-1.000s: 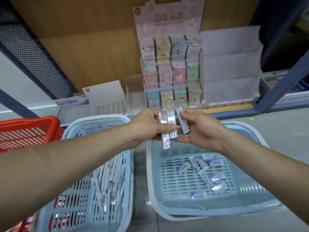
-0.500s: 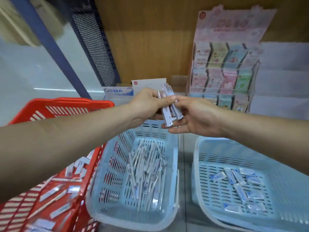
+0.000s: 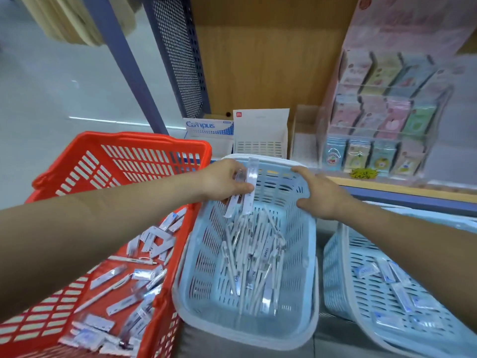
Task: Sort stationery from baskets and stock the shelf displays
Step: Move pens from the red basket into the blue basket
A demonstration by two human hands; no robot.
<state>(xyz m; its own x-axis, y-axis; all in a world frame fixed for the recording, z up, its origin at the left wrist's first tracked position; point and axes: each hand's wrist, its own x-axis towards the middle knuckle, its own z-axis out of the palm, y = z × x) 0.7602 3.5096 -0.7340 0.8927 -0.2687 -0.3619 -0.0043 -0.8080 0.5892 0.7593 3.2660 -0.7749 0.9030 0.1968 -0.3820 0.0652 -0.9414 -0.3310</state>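
The left hand [image 3: 225, 182] pinches a small bunch of long, narrow clear-plastic packets [image 3: 248, 187]. Its grip is closed round them, with the thumb pressed across their front and the fingers curled behind. The packets hang tilted over the far end of the middle light-blue slatted plastic basket [image 3: 204, 257], their lower ends pointing down into it. A loose heap of slim white pens and similar clear packets [image 3: 251, 257] lies on that basket's floor.

The right hand [image 3: 324, 198] is at the same basket's far right corner. Its forefinger lies along the white rim and its thumb is spread well apart against the inner wall, with nothing in its grip. The other fingers are hidden behind the back of the hand, so I cannot tell whether the grip clasps the rim.

To the left, touching the blue basket, stands a red slatted plastic basket [image 3: 121, 137] strewn with flat white and clear packets [image 3: 152, 241]. To the right a second light-blue basket [image 3: 335, 257] holds small blue-printed packets [image 3: 366, 271]. Behind them, on the wooden shelf [image 3: 387, 187], a clear tiered display [image 3: 376, 117] carries pastel card packs.
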